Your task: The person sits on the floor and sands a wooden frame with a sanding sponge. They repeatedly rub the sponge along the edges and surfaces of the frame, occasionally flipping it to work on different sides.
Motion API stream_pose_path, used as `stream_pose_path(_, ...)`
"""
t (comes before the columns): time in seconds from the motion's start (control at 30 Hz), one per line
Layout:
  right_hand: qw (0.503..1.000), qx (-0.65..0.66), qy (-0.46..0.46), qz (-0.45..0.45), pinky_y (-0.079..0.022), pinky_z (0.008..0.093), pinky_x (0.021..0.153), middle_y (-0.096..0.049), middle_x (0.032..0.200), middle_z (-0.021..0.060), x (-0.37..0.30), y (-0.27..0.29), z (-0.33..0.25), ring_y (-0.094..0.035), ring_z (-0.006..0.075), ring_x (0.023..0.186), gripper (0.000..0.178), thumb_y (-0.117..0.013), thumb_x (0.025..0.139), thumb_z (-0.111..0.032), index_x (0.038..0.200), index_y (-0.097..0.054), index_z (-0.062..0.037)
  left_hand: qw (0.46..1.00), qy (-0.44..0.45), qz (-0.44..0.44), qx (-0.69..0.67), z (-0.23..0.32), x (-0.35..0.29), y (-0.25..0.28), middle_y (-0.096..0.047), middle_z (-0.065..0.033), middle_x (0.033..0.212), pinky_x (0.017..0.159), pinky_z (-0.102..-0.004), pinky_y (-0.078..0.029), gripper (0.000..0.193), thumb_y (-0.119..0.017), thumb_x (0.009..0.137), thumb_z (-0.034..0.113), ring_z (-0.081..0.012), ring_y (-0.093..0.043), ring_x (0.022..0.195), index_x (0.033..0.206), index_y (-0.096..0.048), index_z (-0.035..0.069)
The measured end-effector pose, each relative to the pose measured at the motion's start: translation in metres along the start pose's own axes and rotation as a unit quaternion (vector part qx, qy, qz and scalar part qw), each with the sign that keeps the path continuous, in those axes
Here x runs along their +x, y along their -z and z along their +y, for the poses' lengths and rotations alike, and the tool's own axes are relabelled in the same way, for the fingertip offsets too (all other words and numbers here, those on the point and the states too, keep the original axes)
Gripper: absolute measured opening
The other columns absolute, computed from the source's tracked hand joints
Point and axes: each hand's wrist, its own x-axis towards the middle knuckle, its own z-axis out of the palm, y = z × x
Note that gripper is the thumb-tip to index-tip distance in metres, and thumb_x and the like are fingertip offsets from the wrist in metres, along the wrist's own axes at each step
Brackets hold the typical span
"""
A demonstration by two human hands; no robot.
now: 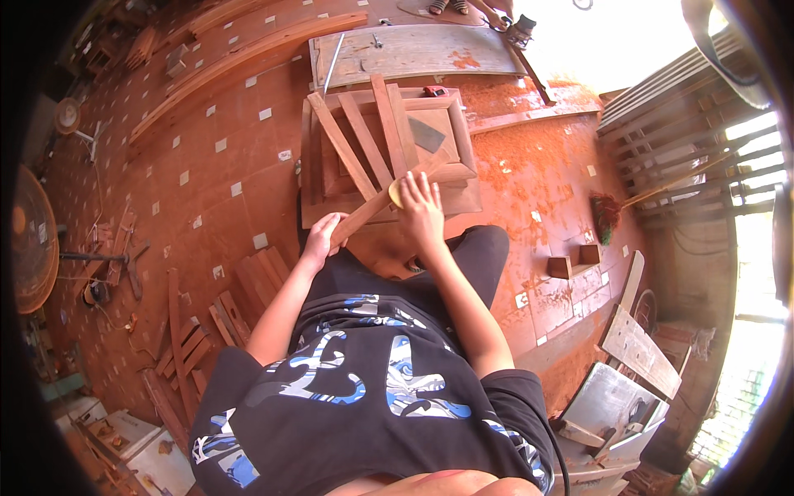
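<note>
My left hand is closed round the near end of a reddish wooden slat, which slants up and to the right over a low stack of panelled wood. Fingers extended, my right hand presses a yellowish round pad against the slat's upper face; it looks like sandpaper, but its exact kind is hard to make out. Several more slats lie fanned out on the framed wooden panel just beyond. A dark grey flat sheet rests beside them, to the right.
A small red tool sits at the panel's far edge. Behind stands a long worn board, with another person's hand by a power tool. Cut wood lies left; a fan stands far left. Sawdust covers the right floor.
</note>
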Motion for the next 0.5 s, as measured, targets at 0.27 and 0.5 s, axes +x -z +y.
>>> stream_pose_path(0.27,0.975,0.099,0.183,-0.082,-0.034,0.0496,0.123,-0.056,0.152,0.0122,-0.01,0.004,-0.064,-0.047,0.0283,0.147,0.051,-0.063,0.088,-0.013,0.14,-0.064,-0.0117,1.0,-0.013,-0.001,-0.024,-0.01,0.0,0.013,-0.067,-0.005,0.078,0.041,-0.0217,-0.034,0.038,-0.045,0.112,0.033,-0.0093,-0.059,0.056,0.129,-0.067,0.007)
stream_pose_path(0.5,0.999,0.03,-0.002,0.041,-0.035,0.0519,0.12,-0.059,0.148,0.0143,0.018,0.01,0.006,-0.051,0.0327,0.143,0.048,-0.064,0.087,-0.006,0.134,-0.066,-0.01,0.999,-0.031,0.012,0.003,0.001,-0.003,0.001,-0.063,-0.0062,0.072,0.039,-0.0222,-0.033,0.037,-0.047,0.111,0.035,-0.0098,-0.057,0.055,0.112,-0.067,0.004)
